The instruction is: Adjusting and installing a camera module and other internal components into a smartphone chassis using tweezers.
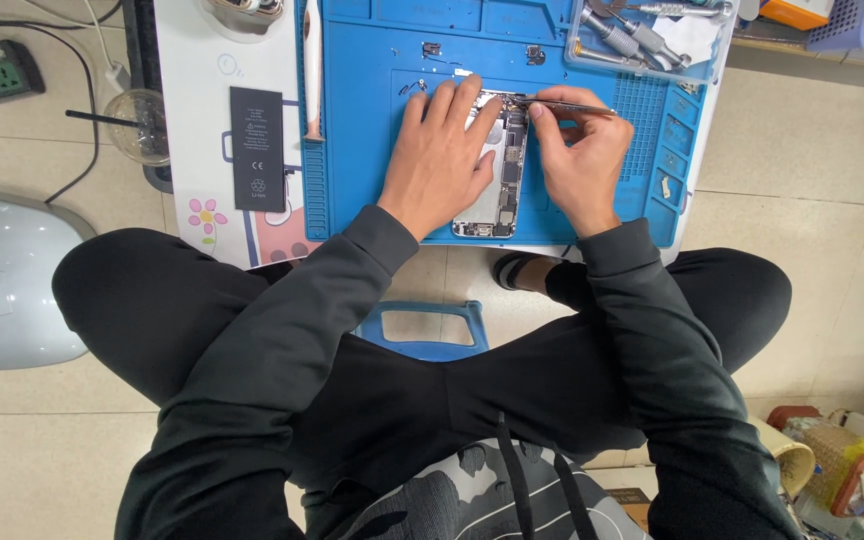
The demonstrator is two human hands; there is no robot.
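Head view, from near to far: dark-sleeved arms reach over crossed legs and a blue stool (422, 330) to a blue work mat (372, 80) on a low white table (197, 90). On the mat lies an opened phone (500, 175), its boards bared. The left hand (439, 155) rests flat on it, fingers spread, pinning it down. The right hand (584, 160) has its fingers pinched together on slim tweezers (562, 103), whose tips meet the phone's top edge. This looks like picking at a small part inside; the next move calls for a steady, fine grip. Farther left lies a black battery (257, 135).
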